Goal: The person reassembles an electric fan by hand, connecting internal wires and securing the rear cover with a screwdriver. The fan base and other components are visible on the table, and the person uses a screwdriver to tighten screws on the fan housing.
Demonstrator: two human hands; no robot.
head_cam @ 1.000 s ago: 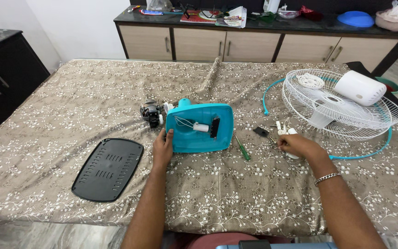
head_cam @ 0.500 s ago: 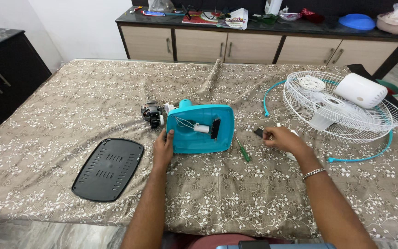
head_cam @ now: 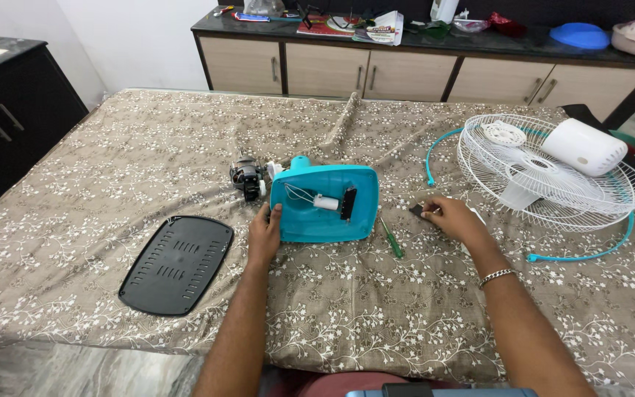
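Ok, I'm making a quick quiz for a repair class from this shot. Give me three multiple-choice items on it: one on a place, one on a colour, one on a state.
1. Where does the black vented cover lie?
A. left of the blue base, flat on the cloth
B. on top of the fan guard
C. on the cabinet

2. What colour is the screwdriver handle?
A. red
B. green
C. yellow

3. How is the blue fan base lying?
A. closed with its cover on
B. upright on a stand
C. open side up, wires showing

Answers:
1. A: it lies alone on the patterned tablecloth, to the left of the left hand.
2. B: the handle beside the base is green.
3. C: its hollow faces up, with white wires and a small white part visible inside, while the right hand is at a small black part.
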